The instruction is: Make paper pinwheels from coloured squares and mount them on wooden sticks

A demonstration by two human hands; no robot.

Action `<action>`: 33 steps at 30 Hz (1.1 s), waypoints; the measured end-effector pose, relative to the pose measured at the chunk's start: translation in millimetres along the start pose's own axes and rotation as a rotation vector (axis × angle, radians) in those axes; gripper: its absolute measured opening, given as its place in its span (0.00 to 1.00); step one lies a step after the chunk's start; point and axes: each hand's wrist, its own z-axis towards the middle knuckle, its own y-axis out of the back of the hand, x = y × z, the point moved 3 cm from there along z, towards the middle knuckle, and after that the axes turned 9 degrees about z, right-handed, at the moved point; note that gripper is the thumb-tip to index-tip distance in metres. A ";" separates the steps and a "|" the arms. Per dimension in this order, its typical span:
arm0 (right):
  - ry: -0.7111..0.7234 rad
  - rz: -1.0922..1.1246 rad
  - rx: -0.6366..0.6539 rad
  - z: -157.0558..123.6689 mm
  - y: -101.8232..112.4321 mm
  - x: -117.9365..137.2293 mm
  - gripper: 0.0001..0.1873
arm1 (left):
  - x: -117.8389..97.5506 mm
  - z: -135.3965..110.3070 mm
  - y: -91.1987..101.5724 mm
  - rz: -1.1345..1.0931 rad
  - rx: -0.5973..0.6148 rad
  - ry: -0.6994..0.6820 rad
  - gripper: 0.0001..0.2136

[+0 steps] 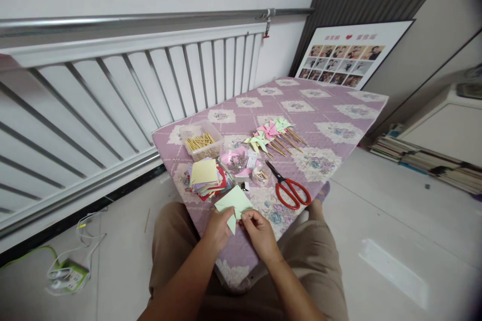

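A pale green paper square, cut and partly folded, is held between both hands above the near corner of the table. My left hand pinches its lower left side with the thumb on top. On the lower right side, my right hand grips the same paper with bent fingers. Just left of it lies a pile of coloured paper squares, pale yellow uppermost. Red-handled scissors rest to the right, blades pointing away. Finished paper pinwheels on wooden sticks lie together farther back.
A clear box of short wooden sticks stands at the back left. Near it are a container of small metal pins and a little round tub. A white radiator runs along the wall. A green power strip lies on the floor.
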 end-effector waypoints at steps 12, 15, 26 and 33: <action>-0.027 0.044 -0.115 2.9 0.9 -12.3 0.13 | 9.2 1.5 6.5 -0.003 0.036 -0.002 0.20; -0.021 0.030 -0.123 2.6 0.8 -10.9 0.12 | 8.4 0.5 5.9 0.007 0.029 0.000 0.19; 0.003 -0.016 -0.143 2.0 1.8 -10.3 0.10 | 6.6 -1.8 1.2 0.054 0.026 -0.051 0.23; 0.015 -0.021 -0.141 0.8 0.3 -4.3 0.10 | 9.7 0.9 3.3 0.065 0.009 -0.068 0.23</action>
